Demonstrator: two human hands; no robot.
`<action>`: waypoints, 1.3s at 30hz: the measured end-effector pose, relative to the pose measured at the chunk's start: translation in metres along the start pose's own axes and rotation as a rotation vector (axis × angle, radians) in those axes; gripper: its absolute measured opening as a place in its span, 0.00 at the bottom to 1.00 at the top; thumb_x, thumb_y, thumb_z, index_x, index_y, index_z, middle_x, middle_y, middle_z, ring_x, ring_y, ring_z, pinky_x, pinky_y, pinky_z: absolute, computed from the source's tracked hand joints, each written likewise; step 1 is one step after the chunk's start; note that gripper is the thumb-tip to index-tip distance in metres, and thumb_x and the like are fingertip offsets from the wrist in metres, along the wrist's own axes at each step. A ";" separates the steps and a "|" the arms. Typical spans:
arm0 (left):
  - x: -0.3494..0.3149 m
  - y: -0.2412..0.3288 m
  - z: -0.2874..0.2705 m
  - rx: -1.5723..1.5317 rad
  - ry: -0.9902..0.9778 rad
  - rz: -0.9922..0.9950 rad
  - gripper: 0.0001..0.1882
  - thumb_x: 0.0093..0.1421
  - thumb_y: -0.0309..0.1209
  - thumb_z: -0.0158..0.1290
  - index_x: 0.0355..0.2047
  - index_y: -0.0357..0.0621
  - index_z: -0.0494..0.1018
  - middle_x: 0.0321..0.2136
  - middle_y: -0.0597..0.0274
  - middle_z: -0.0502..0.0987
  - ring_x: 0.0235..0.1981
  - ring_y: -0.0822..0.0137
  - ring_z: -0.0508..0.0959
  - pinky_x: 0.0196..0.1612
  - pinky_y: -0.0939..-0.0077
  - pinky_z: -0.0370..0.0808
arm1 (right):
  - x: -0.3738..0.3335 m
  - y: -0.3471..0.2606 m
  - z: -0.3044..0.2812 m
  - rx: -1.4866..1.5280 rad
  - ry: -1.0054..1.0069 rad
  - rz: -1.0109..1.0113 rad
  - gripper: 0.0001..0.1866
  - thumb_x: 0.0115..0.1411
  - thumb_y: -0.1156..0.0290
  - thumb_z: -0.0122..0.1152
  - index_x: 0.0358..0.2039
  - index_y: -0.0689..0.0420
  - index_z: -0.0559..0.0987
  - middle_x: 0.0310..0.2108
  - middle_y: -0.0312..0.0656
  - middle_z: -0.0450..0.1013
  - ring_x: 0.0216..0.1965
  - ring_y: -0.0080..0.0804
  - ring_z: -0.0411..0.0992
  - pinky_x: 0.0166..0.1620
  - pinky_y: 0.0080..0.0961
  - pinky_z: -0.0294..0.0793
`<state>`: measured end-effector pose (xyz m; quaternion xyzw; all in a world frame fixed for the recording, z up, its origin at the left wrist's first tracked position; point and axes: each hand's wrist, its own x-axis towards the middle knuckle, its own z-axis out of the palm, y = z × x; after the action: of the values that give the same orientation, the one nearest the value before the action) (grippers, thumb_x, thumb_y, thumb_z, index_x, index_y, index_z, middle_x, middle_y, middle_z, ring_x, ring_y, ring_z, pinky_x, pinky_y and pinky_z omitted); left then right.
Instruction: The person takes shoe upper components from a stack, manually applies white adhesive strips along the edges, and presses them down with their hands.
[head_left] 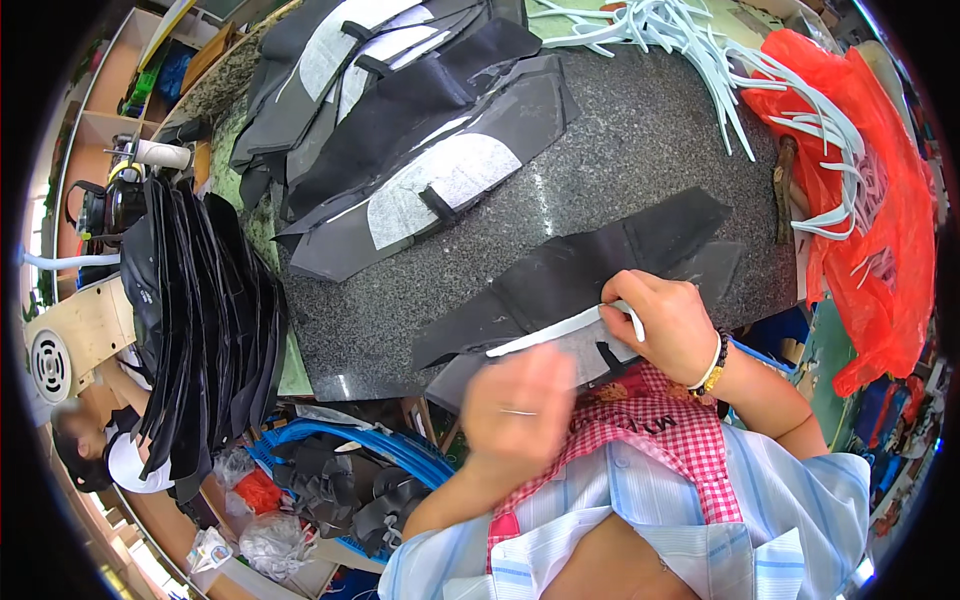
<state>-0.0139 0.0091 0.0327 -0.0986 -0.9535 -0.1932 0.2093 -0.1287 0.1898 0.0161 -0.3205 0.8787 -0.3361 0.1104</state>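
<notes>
A black cut piece of sheet material [570,275] lies at the near edge of the dark stone slab, with a grey layer and a small black tab showing beneath it. Along its near side runs a narrow white strip [545,334]. My right hand [660,318] pinches this strip close to its right end, which curls up past the fingers. Smeared by motion, my left hand [520,402] is over the near edge of the piece, below the strip's left end; its fingers cannot be made out.
Similar black pieces with white patches [440,190] are piled at the far left. Loose white strips [690,45] spill toward a red plastic bag [850,200] and a short stick [784,190]. Black pieces [205,320] hang at left, above a blue basket [400,440]. Another person [90,440] is at far left.
</notes>
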 end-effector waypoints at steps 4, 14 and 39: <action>0.005 0.021 0.030 0.098 -0.274 0.129 0.25 0.56 0.45 0.62 0.43 0.34 0.77 0.43 0.47 0.79 0.46 0.52 0.78 0.50 0.60 0.75 | -0.007 0.007 -0.017 0.297 0.024 0.030 0.08 0.55 0.75 0.67 0.35 0.60 0.79 0.31 0.47 0.78 0.30 0.42 0.80 0.33 0.30 0.78; 0.017 0.028 0.038 0.227 -0.336 0.097 0.35 0.54 0.48 0.60 0.57 0.40 0.73 0.41 0.54 0.74 0.42 0.55 0.75 0.51 0.62 0.73 | -0.020 0.025 -0.040 0.181 0.167 0.230 0.08 0.57 0.78 0.65 0.38 0.62 0.81 0.30 0.43 0.77 0.27 0.28 0.79 0.30 0.22 0.78; 0.077 0.006 0.070 -0.390 -0.308 -0.259 0.26 0.45 0.30 0.68 0.46 0.42 0.77 0.25 0.58 0.78 0.34 0.55 0.79 0.46 0.61 0.71 | -0.045 0.058 -0.044 -0.238 0.030 -0.141 0.24 0.54 0.76 0.63 0.53 0.62 0.76 0.42 0.46 0.67 0.43 0.42 0.68 0.48 0.34 0.71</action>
<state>-0.1065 0.0517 0.0099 -0.0423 -0.9236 -0.3808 0.0127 -0.1404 0.2742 0.0097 -0.3872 0.8893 -0.2410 0.0345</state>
